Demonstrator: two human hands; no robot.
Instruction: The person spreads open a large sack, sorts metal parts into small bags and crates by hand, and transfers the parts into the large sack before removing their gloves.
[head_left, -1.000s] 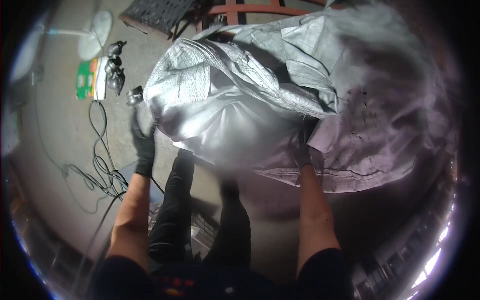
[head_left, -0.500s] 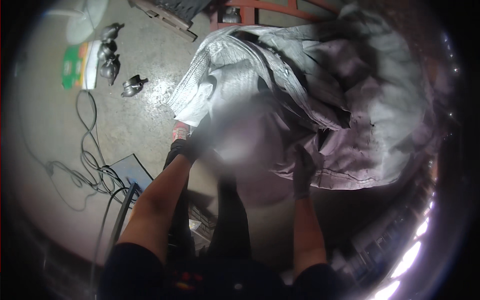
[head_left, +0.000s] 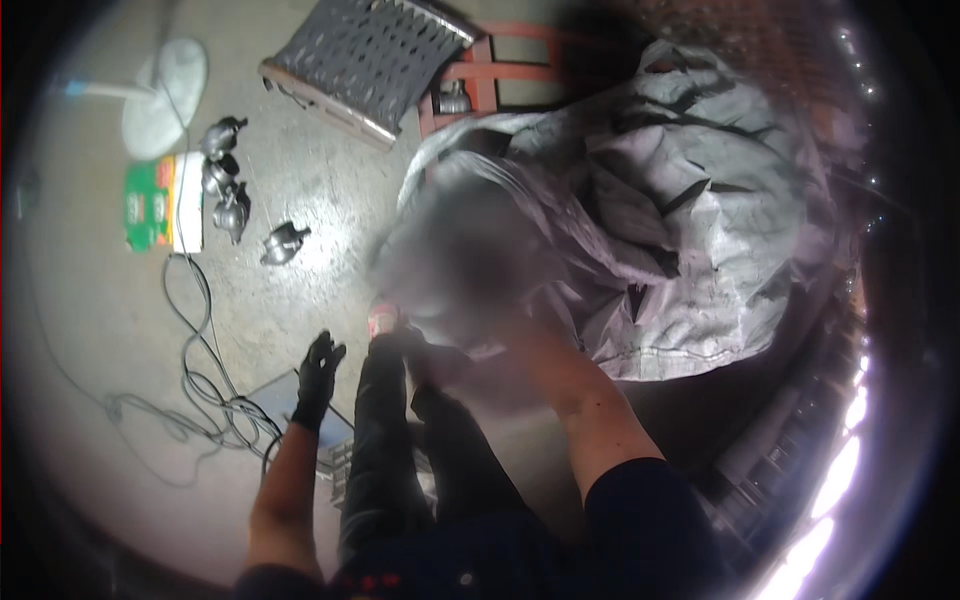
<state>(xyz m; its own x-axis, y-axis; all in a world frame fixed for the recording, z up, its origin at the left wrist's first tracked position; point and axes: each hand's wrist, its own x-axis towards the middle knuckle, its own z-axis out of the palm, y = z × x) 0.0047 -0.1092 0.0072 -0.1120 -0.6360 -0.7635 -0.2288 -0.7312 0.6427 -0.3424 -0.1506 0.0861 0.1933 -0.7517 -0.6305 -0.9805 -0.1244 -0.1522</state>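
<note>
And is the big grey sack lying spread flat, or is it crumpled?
Crumpled, not flat: the sack shows deep folds, creases and uneven bulges.

Left hand (head_left: 318, 376), black-gloved, fingers (head_left: 322, 349) loosely bent, parted, points forward off left forearm (head_left: 284, 480). Right forearm (head_left: 595, 410), bare below dark sleeve (head_left: 650, 525), angles forward and inward; right hand lost in blur, grip unreadable.

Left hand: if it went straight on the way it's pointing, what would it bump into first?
Probably the grate, across the floor. The left hand seems lined up to miss the metal part, but its height is unclear, so it might pass over the grate.
</note>
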